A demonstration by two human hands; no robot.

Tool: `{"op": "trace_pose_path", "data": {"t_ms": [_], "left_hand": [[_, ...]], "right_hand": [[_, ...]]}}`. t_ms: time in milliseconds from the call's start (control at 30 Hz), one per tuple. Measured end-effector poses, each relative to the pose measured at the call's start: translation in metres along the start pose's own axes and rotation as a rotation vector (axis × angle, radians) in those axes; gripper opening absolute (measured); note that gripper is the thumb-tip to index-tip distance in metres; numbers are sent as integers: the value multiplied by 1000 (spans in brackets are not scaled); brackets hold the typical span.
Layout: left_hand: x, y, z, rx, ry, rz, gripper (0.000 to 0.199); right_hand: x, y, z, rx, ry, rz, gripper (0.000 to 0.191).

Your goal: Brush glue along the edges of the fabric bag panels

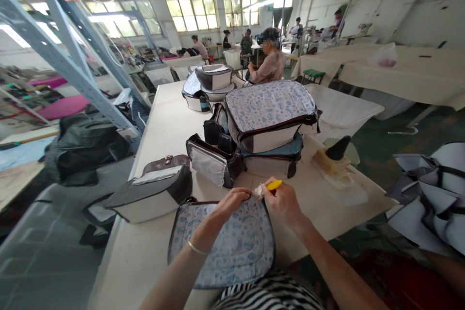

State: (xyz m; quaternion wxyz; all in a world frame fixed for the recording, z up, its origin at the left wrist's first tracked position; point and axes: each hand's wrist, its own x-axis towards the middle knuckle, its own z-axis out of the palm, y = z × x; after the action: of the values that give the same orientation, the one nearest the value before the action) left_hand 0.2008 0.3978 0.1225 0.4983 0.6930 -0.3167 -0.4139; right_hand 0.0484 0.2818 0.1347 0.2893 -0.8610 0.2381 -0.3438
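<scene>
A quilted bag with a pale blue pattern and dark trim (232, 244) lies on the white table (163, 121) right in front of me. My left hand (232, 202) pinches its far top edge. My right hand (281, 201) is beside it at the same edge, gripping a small yellow-handled tool (272, 185) with a bit of white material at its tip.
A stack of finished patterned bags (271, 116) stands just beyond my hands, with dark pouches (212, 160) beside it. A grey-white bag (152, 193) lies to the left. An iron-like block (336, 155) rests at right. A seated person (269, 60) works at the far end. More bags hang at far right (432, 193).
</scene>
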Motion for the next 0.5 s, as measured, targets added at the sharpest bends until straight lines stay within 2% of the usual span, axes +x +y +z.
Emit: {"op": "trace_pose_path", "data": {"t_ms": [100, 133, 233, 300, 400, 500], "left_hand": [[-1, 6, 9, 165, -38, 10, 26], [-1, 7, 14, 260, -14, 12, 31], [-2, 8, 32, 606, 179, 34, 46], [-3, 6, 43, 727, 287, 41, 45], [-2, -1, 50, 699, 311, 37, 29], [-3, -9, 42, 495, 259, 1, 18]], "right_hand": [[1, 11, -4, 197, 65, 94, 26], [0, 14, -5, 291, 63, 141, 27], [-7, 23, -9, 542, 35, 273, 32], [-14, 29, -12, 643, 34, 336, 32], [-24, 36, -15, 723, 44, 397, 29], [-30, 40, -20, 821, 80, 435, 26]]}}
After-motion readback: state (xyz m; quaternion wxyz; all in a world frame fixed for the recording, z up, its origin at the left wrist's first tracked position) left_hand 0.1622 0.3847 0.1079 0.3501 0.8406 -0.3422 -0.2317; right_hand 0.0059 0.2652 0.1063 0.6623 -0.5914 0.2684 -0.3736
